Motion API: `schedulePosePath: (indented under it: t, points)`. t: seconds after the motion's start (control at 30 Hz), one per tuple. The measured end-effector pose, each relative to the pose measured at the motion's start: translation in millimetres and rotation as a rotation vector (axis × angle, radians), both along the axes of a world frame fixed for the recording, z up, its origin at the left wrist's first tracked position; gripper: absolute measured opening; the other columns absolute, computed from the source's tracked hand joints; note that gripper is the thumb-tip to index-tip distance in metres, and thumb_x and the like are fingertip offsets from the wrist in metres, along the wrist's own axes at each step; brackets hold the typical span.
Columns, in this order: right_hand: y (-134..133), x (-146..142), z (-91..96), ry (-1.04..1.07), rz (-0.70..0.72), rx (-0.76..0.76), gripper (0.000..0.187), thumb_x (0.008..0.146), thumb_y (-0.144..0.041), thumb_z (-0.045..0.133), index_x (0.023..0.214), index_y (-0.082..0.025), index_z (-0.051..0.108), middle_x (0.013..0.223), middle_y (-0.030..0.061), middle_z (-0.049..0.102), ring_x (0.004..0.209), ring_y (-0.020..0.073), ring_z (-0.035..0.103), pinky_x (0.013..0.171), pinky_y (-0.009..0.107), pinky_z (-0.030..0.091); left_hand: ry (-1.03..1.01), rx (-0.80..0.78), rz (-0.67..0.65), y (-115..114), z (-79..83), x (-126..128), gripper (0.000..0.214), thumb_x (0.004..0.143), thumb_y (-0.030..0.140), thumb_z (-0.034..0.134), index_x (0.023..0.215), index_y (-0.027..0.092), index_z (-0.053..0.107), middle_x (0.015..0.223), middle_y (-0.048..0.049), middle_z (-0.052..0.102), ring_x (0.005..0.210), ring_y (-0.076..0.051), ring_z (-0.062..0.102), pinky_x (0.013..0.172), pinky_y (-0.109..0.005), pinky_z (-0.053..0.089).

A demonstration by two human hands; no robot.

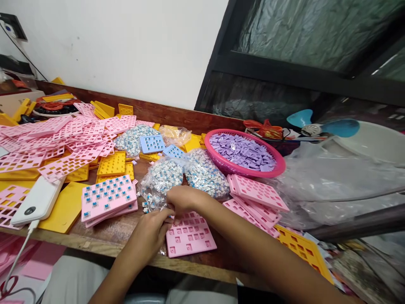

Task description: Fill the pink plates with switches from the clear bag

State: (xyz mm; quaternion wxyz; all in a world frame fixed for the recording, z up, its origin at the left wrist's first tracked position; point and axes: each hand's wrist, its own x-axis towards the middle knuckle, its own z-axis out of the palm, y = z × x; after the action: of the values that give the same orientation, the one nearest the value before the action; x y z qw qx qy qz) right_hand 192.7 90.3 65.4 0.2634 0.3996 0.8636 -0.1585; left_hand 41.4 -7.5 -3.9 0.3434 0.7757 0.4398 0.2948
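A pink plate with square holes (190,238) lies at the table's front edge, and both hands meet at its upper left corner. My left hand (153,230) is closed in a pinch there; a small bluish bit shows by its fingertips, too small to name. Curled over the same corner is my right hand (182,200), its fingertips hidden. Just behind them is an opened clear bag of blue-and-white key switches (163,173), some spilled out by the hands. To the left, a pink plate fitted with blue switches (109,194) rests on another.
A second bag of switches (205,171) and a pink basket of purple keycaps (276,172) stand behind. Stacked pink plates (259,192) lie right. Many pink grids (69,137), yellow plates (112,164) and a white power bank with cable (39,200) cover the left.
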Motion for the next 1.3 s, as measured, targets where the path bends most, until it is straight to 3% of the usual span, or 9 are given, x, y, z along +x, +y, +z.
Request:
schedulePosePath:
  t: [0.17, 0.4, 0.57, 0.7, 0.8, 0.87, 1.03, 1.17, 1.3]
  points:
    - [17, 22, -16.4, 0.197, -0.077, -0.216, 0.03, 0.064, -0.041, 0.088, 0.077, -0.017, 0.076, 0.068, -0.0013, 0.069, 0.061, 0.0139, 0.06, 0.054, 0.022, 0.038, 0.135, 0.05, 0.052, -2, -3.3, 6, 0.029, 0.095, 0.012, 0.048, 0.11, 0.023, 0.071, 0.099, -0.008, 0.071, 0.096, -0.023, 0.067, 0.084, -0.031, 0.052]
    - [23, 30, -30.3, 0.234, -0.184, -0.357, 0.045, 0.055, -0.051, 0.091, 0.077, -0.016, 0.074, 0.063, -0.0043, 0.065, 0.058, 0.0124, 0.057, 0.052, 0.021, 0.035, -0.016, -0.019, 0.084, 4, -8.1, -1, 0.016, 0.088, 0.012, 0.059, 0.093, 0.021, 0.07, 0.093, -0.0047, 0.073, 0.093, -0.022, 0.066, 0.085, -0.032, 0.051]
    - [2, 54, -13.5, 0.538, -0.279, -0.195, 0.041, 0.069, -0.048, 0.084, 0.092, -0.016, 0.074, 0.074, -0.0011, 0.07, 0.066, 0.0149, 0.062, 0.058, 0.022, 0.041, -0.061, -0.007, 0.074, 1, -13.1, -3, 0.017, 0.09, 0.014, 0.056, 0.095, 0.021, 0.071, 0.096, -0.0058, 0.073, 0.093, -0.022, 0.067, 0.085, -0.033, 0.051]
    - [-20, 83, -14.4, 0.731, -0.524, 0.348, 0.023, 0.089, -0.038, 0.064, 0.092, -0.016, 0.071, 0.083, 0.0039, 0.073, 0.077, 0.0187, 0.066, 0.069, 0.027, 0.045, -0.048, 0.076, 0.067, -4, -2.7, -10, 0.018, 0.093, 0.018, 0.054, 0.101, 0.022, 0.069, 0.101, -0.0066, 0.072, 0.093, -0.021, 0.066, 0.086, -0.033, 0.05]
    - [-28, 87, -30.3, 0.604, -0.513, 0.511, 0.018, 0.088, -0.027, 0.064, 0.101, -0.018, 0.072, 0.103, 0.0071, 0.075, 0.095, 0.0226, 0.067, 0.083, 0.031, 0.046, 0.094, 0.132, 0.161, -7, 9.5, -22, 0.016, 0.096, 0.022, 0.052, 0.1, 0.021, 0.067, 0.102, -0.0074, 0.07, 0.095, -0.023, 0.065, 0.084, -0.034, 0.048]
    - [-29, 83, -41.3, 0.499, -0.474, 0.524, 0.026, 0.085, -0.024, 0.067, 0.111, -0.021, 0.072, 0.114, 0.0068, 0.073, 0.105, 0.0243, 0.066, 0.09, 0.032, 0.045, 0.247, 0.103, 0.213, -8, 13.5, -29, 0.012, 0.094, 0.022, 0.055, 0.099, 0.021, 0.066, 0.102, -0.0075, 0.069, 0.094, -0.024, 0.066, 0.082, -0.034, 0.048]
    - [-27, 80, -48.5, 0.402, -0.447, 0.488, 0.024, 0.092, -0.024, 0.061, 0.111, -0.022, 0.074, 0.114, 0.007, 0.073, 0.109, 0.0245, 0.065, 0.092, 0.033, 0.045, 0.344, -0.003, 0.112, -5, 7.1, -19, 0.021, 0.093, 0.015, 0.054, 0.109, 0.022, 0.066, 0.108, -0.0085, 0.07, 0.103, -0.026, 0.066, 0.087, -0.035, 0.048]
    - [-35, 93, -39.3, 0.655, -0.41, 0.433, 0.028, 0.097, -0.027, 0.055, 0.118, -0.021, 0.072, 0.119, 0.0093, 0.072, 0.11, 0.024, 0.064, 0.097, 0.035, 0.044, 0.294, 0.028, 0.05, 0, -1.8, 5, 0.035, 0.095, 0.008, 0.044, 0.121, 0.021, 0.064, 0.118, -0.0115, 0.07, 0.112, -0.025, 0.063, 0.097, -0.037, 0.047]
    - [-42, 101, -30.5, 0.857, -0.418, 0.317, 0.029, 0.1, -0.031, 0.05, 0.104, -0.018, 0.076, 0.102, 0.0086, 0.075, 0.095, 0.022, 0.066, 0.088, 0.032, 0.047, 0.214, 0.13, -0.089, 1, -3.0, 18, 0.047, 0.095, 0.005, 0.041, 0.134, 0.024, 0.056, 0.128, -0.0078, 0.067, 0.115, -0.024, 0.058, 0.099, -0.037, 0.046]
